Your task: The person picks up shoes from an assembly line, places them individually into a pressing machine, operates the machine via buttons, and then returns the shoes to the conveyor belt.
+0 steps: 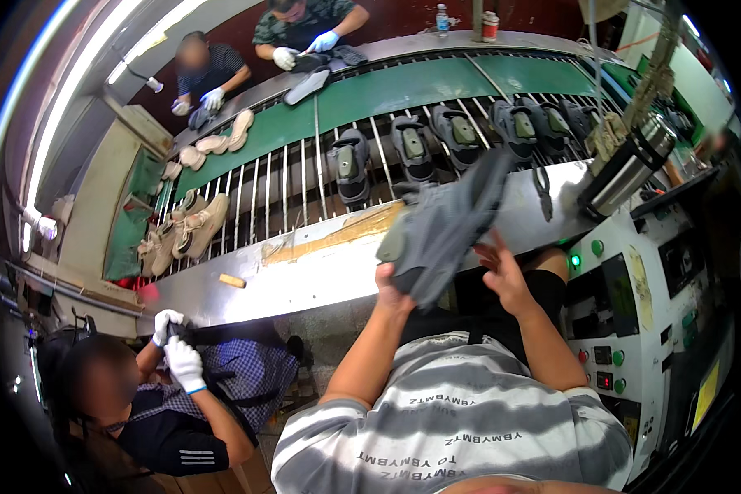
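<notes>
A grey shoe point(449, 226), smeared by motion, is tilted in front of my body above the near edge of the metal bench. My left hand point(393, 290) grips its lower end, close to an olive-green part that looks like a shoe last. Beside the shoe's lower right side, my right hand point(506, 278) has its fingers spread and appears apart from it. Beyond, several similar dark grey shoes with olive-green lasts, such as one point(353, 165) at the left of the row, stand on the rollers. Pliers point(542, 193) lie on the bench to the right.
The metal bench edge point(198, 300) runs before the roller conveyor and green belt point(362, 90). A steel thermos point(630, 165) stands right, near a control panel point(605, 321). Beige shoes point(202, 224) sit left. Gloved co-workers handle shoes across the line; another sits at lower left point(181, 362).
</notes>
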Action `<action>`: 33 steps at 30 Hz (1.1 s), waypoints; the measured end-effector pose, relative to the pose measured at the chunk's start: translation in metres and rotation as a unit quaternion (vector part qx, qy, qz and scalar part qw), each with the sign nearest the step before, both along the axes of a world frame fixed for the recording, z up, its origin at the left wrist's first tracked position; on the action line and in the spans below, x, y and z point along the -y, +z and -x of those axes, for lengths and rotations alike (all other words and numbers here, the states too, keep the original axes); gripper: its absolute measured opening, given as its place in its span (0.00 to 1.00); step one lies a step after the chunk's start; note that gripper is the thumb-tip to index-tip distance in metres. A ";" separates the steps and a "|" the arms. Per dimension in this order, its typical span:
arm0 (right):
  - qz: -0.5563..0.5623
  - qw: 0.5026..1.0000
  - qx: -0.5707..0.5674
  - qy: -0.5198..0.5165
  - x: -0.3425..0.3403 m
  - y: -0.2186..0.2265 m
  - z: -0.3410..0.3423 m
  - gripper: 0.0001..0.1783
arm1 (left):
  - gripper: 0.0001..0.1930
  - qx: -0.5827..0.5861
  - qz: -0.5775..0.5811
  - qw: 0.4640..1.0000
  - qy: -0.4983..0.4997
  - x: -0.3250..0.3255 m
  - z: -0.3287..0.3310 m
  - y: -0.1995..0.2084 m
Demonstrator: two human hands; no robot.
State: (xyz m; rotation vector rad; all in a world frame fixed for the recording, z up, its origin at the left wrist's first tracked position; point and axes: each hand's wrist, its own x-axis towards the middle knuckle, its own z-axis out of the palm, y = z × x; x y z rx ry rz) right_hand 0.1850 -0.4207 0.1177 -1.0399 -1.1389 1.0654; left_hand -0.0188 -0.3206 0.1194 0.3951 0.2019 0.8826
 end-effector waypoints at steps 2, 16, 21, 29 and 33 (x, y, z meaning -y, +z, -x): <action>-0.032 0.960 0.275 0.032 -0.006 0.014 0.003 0.32 | 0.49 -0.010 0.013 0.994 0.110 -0.009 0.047 -0.030; 0.251 0.794 0.310 -0.459 0.180 -0.185 -0.121 0.03 | 0.22 -0.303 -0.047 0.886 0.348 -0.302 0.221 -0.094; 0.322 0.723 -0.133 -0.597 0.309 -0.314 -0.115 0.17 | 0.31 -0.538 -0.230 0.747 0.316 -0.336 0.174 -0.134; 0.419 0.701 0.186 -0.546 0.259 -0.267 -0.073 0.17 | 0.40 -0.594 -0.283 0.676 0.331 -0.310 0.159 -0.131; 0.396 0.720 0.188 -0.538 0.236 -0.260 -0.075 0.17 | 0.40 -0.665 -0.253 0.602 0.363 -0.300 0.167 -0.149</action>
